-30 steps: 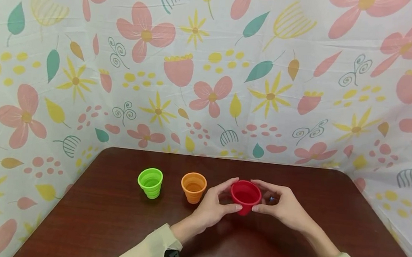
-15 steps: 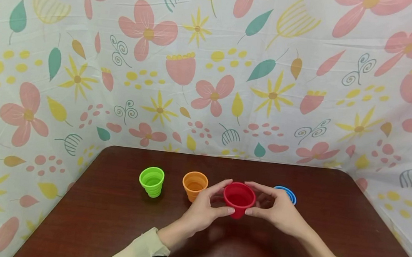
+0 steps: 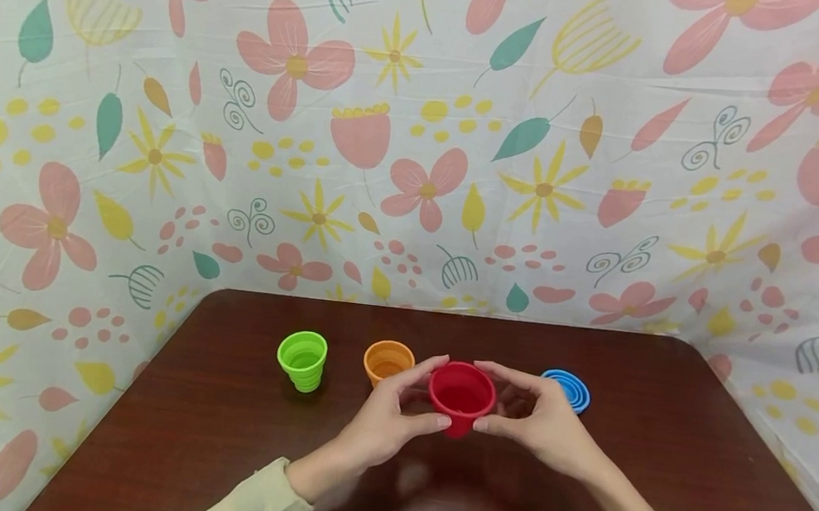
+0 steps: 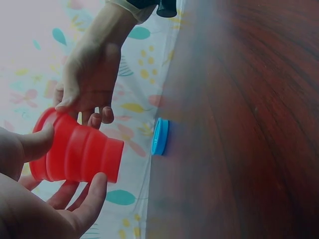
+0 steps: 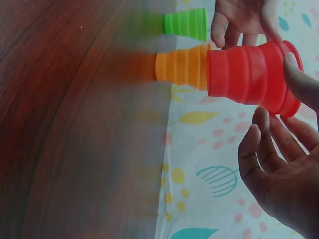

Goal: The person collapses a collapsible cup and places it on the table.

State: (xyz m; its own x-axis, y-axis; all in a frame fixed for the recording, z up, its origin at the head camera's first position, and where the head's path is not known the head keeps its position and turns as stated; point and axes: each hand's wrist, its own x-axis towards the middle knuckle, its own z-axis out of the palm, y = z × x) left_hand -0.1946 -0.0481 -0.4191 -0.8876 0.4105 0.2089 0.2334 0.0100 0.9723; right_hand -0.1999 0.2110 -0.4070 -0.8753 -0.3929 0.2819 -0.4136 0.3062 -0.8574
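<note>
Red cup between both sets of fingers, mouth up, at full height, stepped rings down its wall, narrow base below the fingertips. Held up off the counter; the left wrist view shows a gap between base and wood.

Left hand: fingers holding the red cup. Thumb on the near side of the wall, forefinger reaching the far side near the rim, other fingers bent below.

Right hand: fingers holding the same cup from the opposite side. Thumb near side, forefinger at the far rim; from the right wrist, the lower fingers bend loosely beneath the rim. The two thumb tips lie near each other, not touching.

Orange cup: just beyond the left fingers, upright on the counter, lower part hidden by that hand in the head view. Green cup: farther out to the left of the left fingers, upright, apart from the orange one. Blue cup: beyond the right hand's knuckles, folded flat into nested rings.

Counter dark red-brown, grained, glossy below the fingers. Flowered cloth behind everything. Pale sleeves back from both hands.
</note>
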